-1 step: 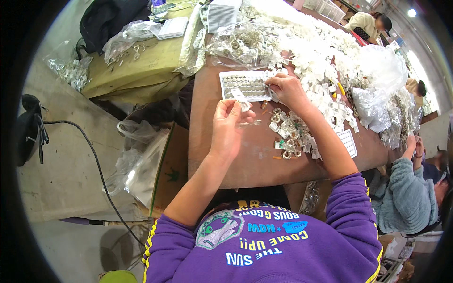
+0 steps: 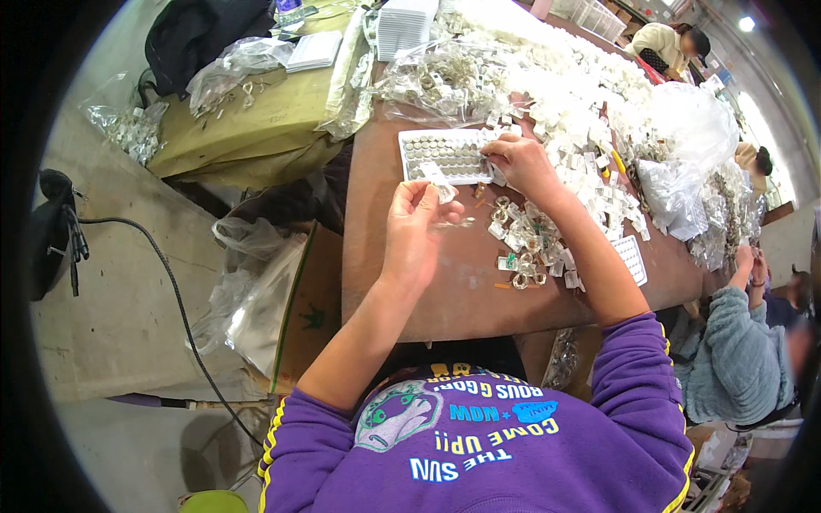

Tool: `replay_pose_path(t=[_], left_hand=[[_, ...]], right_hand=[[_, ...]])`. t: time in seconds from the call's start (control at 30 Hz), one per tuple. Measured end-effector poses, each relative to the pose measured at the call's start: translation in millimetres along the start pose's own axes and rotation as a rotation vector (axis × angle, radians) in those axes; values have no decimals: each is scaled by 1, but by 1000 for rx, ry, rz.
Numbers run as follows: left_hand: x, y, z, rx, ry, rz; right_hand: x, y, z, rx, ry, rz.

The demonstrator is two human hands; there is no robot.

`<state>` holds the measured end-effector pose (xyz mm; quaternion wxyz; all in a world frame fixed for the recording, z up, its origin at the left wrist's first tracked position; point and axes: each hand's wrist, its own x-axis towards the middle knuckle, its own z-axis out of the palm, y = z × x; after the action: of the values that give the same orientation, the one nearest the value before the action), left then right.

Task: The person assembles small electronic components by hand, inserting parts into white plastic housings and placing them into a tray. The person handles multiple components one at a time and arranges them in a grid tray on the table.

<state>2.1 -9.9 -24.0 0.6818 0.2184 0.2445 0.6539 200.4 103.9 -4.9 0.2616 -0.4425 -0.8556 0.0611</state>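
Observation:
My left hand [image 2: 415,224] is closed in a pinch on a small white card [image 2: 436,178], held at the near edge of a white tray. A clear, shiny piece hangs below that hand's fingers. Rows of small round silvery discs [image 2: 440,152] sit in the tray [image 2: 404,162]. At the tray's right end, my right hand [image 2: 520,162] has thumb and fingertips pressed together; anything between them is hidden. Beneath my right forearm lies a loose pile of shiny ring-shaped metal pieces [image 2: 520,280] and little white tags.
White tagged pieces [image 2: 590,162] are heaped along the brown table [image 2: 410,308]. Clear bags [image 2: 680,192] stand to the right, near another white tray [image 2: 631,259]. Stacked white trays [image 2: 404,27] are at the back. A co-worker's grey sleeve [image 2: 735,329] shows at right.

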Motion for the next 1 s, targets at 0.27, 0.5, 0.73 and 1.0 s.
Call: replay_pose_path(t=[0.27,0.5,0.73,1.0], left_hand=[[0,3,1,-7,-8,-65],[1,5,2,26,5,-89],[3,3,1,21,-21,-58],[6,4,-6,3,-50,-63]], right_hand=[[10,9,6,-137,16,-199],[15,12,14,-144,87,-98],[30,9,9,-61,43,-16],[33,1,10,-121,-88,-23]])
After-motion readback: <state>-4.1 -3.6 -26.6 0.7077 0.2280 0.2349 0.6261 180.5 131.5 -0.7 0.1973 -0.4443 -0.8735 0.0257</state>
